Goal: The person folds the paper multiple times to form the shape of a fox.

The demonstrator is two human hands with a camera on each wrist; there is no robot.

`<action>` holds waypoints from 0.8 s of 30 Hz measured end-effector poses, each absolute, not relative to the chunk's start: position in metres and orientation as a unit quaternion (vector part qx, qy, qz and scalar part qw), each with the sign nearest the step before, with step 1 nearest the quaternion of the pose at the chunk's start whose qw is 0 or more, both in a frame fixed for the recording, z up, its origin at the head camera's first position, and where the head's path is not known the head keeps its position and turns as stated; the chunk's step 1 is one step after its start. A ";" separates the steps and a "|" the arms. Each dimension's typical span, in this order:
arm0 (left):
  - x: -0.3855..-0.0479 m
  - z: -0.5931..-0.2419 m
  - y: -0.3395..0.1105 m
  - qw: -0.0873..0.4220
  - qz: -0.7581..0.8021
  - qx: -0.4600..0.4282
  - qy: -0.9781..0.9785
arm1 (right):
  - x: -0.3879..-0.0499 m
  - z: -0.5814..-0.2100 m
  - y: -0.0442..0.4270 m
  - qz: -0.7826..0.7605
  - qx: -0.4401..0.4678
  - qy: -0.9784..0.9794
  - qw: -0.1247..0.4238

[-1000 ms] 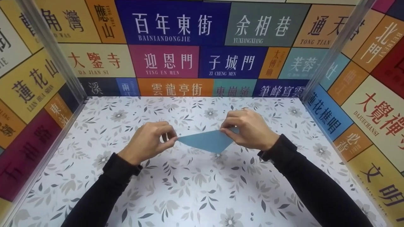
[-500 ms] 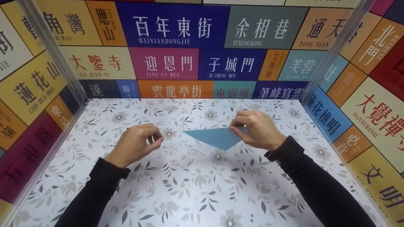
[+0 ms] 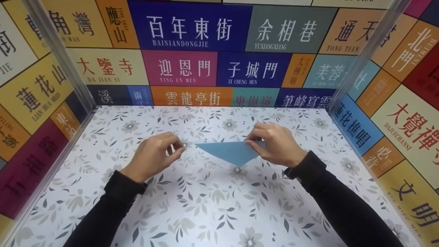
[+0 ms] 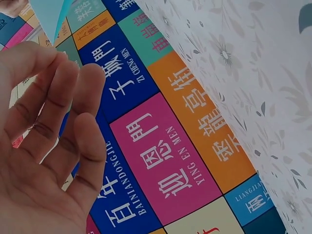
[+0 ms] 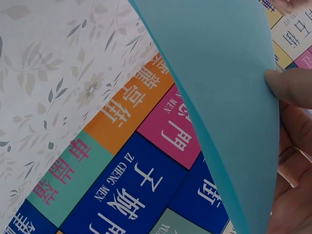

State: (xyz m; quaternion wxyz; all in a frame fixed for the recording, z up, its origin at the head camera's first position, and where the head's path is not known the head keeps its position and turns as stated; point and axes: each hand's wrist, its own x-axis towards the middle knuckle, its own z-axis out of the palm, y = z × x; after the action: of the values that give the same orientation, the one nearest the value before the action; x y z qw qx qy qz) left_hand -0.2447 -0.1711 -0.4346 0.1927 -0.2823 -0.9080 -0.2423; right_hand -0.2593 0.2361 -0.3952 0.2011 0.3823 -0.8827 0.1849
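Observation:
A folded sheet of blue paper (image 3: 228, 151), triangular in outline, hangs above the table with one corner pointing down and one pointing left. My right hand (image 3: 276, 144) pinches its upper right part between thumb and fingers. In the right wrist view the thumb presses on the edge of the paper (image 5: 219, 87), and two layers show along its long side. My left hand (image 3: 156, 152) is just left of the paper's pointed corner, apart from it. Its fingers bend loosely and hold nothing. The left wrist view shows the paper tip (image 4: 51, 19) beyond the fingers of the left hand (image 4: 53, 131).
A white tabletop (image 3: 205, 206) with a grey leaf and flower print lies under both hands. Behind it stands a back wall (image 3: 192, 41) of coloured panels with lettering. Similar side walls flank the table, with clear corner posts (image 3: 65, 58) where they meet the back wall.
My left hand has let go of the paper's left corner, drawn away to the left, then come back slightly toward it. My right hand shifted right with the paper, then slightly back left.

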 end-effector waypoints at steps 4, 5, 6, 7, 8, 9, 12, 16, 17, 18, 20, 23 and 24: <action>-0.245 -0.435 -0.167 0.202 -0.241 -0.289 -0.904 | -0.258 -0.397 0.232 0.189 0.386 -0.881 0.198; -0.245 -0.435 -0.165 0.202 -0.240 -0.290 -0.904 | -0.258 -0.398 0.231 0.192 0.388 -0.880 0.197; -0.245 -0.435 -0.164 0.201 -0.238 -0.291 -0.904 | -0.258 -0.398 0.230 0.195 0.390 -0.878 0.196; -0.245 -0.434 -0.162 0.200 -0.237 -0.293 -0.904 | -0.257 -0.399 0.229 0.200 0.393 -0.876 0.195; -0.245 -0.434 -0.161 0.200 -0.236 -0.295 -0.904 | -0.257 -0.400 0.228 0.204 0.395 -0.875 0.193; -0.245 -0.433 -0.159 0.198 -0.234 -0.295 -0.905 | -0.257 -0.401 0.227 0.209 0.398 -0.873 0.191; -0.244 -0.433 -0.156 0.191 -0.238 -0.299 -0.904 | -0.255 -0.405 0.222 0.220 0.404 -0.869 0.183; -0.243 -0.434 -0.153 0.183 -0.242 -0.310 -0.901 | -0.254 -0.410 0.217 0.228 0.409 -0.867 0.172; -0.242 -0.435 -0.152 0.181 -0.244 -0.313 -0.900 | -0.253 -0.411 0.216 0.229 0.410 -0.867 0.167; -0.242 -0.435 -0.151 0.179 -0.245 -0.316 -0.899 | -0.253 -0.412 0.215 0.231 0.411 -0.866 0.165; -0.241 -0.436 -0.150 0.174 -0.247 -0.322 -0.897 | -0.253 -0.414 0.214 0.235 0.414 -0.865 0.159; -0.241 -0.437 -0.147 0.160 -0.251 -0.327 -0.897 | -0.253 -0.417 0.214 0.239 0.414 -0.865 0.150; -0.241 -0.437 -0.147 0.156 -0.253 -0.329 -0.896 | -0.253 -0.418 0.213 0.240 0.413 -0.866 0.147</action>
State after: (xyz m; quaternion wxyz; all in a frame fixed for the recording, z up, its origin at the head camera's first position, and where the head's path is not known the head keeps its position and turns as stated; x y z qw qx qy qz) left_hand -0.2412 -0.1467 -0.4373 0.1563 -0.3292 -0.8962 -0.2531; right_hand -0.2528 0.2133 -0.4180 0.1472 0.4134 -0.8658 0.2404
